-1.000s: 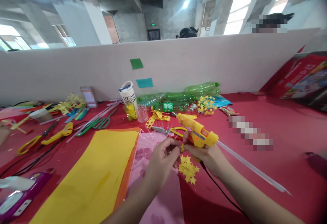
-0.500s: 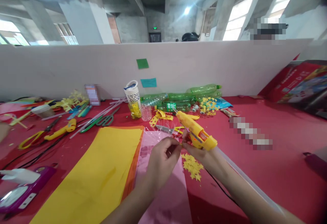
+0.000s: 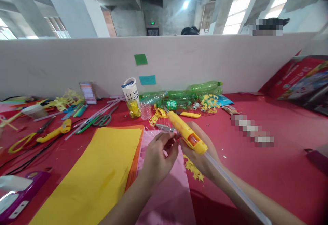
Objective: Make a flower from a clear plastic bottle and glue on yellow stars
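My right hand (image 3: 202,163) is wrapped round a yellow hot glue gun (image 3: 186,132), with a long clear glue stick (image 3: 230,180) trailing from its back end. The nozzle points away and to the left. Just left of it my left hand (image 3: 162,158) is closed in a pinch; whatever is between the fingertips is hidden or too small to make out. Several yellow paper stars (image 3: 194,171) lie beneath my right hand. Under my left hand is a pink sheet (image 3: 169,197), beside a stack of yellow sheets (image 3: 94,163).
Green plastic bottles (image 3: 179,95) lie along the white partition (image 3: 77,61), near a patterned white cup (image 3: 130,93). Scissors (image 3: 102,118), a second glue gun (image 3: 55,131) and a purple power strip (image 3: 25,192) are at the left. A yellow cutter (image 3: 190,115) lies beyond my right hand.
My right hand has turned the glue gun more upright and brought it left, nearer my left fingertips. The yellow cutter behind it now shows more fully. The view has tilted slightly down.
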A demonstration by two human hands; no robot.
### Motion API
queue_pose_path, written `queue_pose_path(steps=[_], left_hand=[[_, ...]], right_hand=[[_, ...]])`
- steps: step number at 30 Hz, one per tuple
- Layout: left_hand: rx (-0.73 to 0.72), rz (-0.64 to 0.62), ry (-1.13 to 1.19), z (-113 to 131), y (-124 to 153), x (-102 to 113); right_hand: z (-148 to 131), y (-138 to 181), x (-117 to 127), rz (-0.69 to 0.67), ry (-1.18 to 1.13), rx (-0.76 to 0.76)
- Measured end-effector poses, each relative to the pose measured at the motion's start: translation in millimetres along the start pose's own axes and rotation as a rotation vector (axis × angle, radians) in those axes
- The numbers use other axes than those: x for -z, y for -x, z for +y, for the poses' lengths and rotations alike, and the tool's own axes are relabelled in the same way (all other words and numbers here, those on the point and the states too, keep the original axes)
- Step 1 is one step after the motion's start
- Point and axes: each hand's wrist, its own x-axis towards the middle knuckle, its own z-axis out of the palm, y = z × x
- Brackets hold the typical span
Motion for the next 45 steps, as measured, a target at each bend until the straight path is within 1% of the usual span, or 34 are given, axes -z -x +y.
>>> queue_pose_path(steps=[2, 5, 7, 9, 11, 14, 20, 22, 27, 30, 33, 37, 40, 42, 45], left_hand=[[0.138, 0.027, 0.156, -3.9, -0.3, -2.6], [0.367, 0.044, 0.399, -4.7, -0.7, -3.7], [0.454, 0.016, 0.479, -2.0, -0.6, -2.9], [0.484, -0.013, 0.492, 1.3, -0.2, -2.3], [0.477, -0.027, 0.448, 3.2, 0.6, -2.6], [0.427, -0.030, 0.343, 2.4, 2.9, -4.4], [0.316, -0.026, 0.168, -7.0, 10.0, -5.4], [0.309, -0.029, 0.169, -9.5, 11.3, -3.8], [0.351, -0.045, 0.290, -9.1, 10.5, 0.3], [0.339, -0.079, 0.238, -7.9, 10.9, -0.5], [0.308, -0.087, 0.167, -7.7, 12.1, -2.1], [0.221, -0.053, 0.147, -5.9, 11.6, 0.1], [0.180, -0.008, 0.148, -3.2, 9.1, 6.8], [0.192, 0.090, 0.159, -3.3, 6.7, 12.9], [0.208, 0.255, 0.176, -8.4, 3.1, 21.8]], right_hand=[[2.2, 0.3, 2.8, -0.006, 0.040, -0.004], [8.0, 1.0, 5.6, -0.010, -0.007, -0.062], [11.2, 1.2, 5.9, -0.029, -0.052, -0.124], [12.6, 0.9, 5.3, -0.067, -0.078, -0.164], [12.5, 0.5, 4.1, -0.104, -0.088, -0.174], [11.1, 0.0, 2.3, -0.128, -0.108, -0.171], [2.1, -2.9, 2.2, -0.079, -0.127, -0.229], [-2.0, -5.3, 3.7, -0.079, -0.124, -0.248], [-2.7, -7.5, 6.5, -0.112, -0.174, -0.234], [3.7, -5.5, 5.7, -0.151, -0.174, -0.237], [9.5, -4.6, 3.2, -0.154, -0.162, -0.240], [10.4, -6.8, 0.8, -0.112, -0.153, -0.251], [6.9, -7.3, 5.5, -0.070, -0.158, -0.246], [5.6, -5.0, 11.4, -0.092, -0.184, -0.228], [8.4, 2.7, 17.0, -0.168, -0.224, -0.215]])
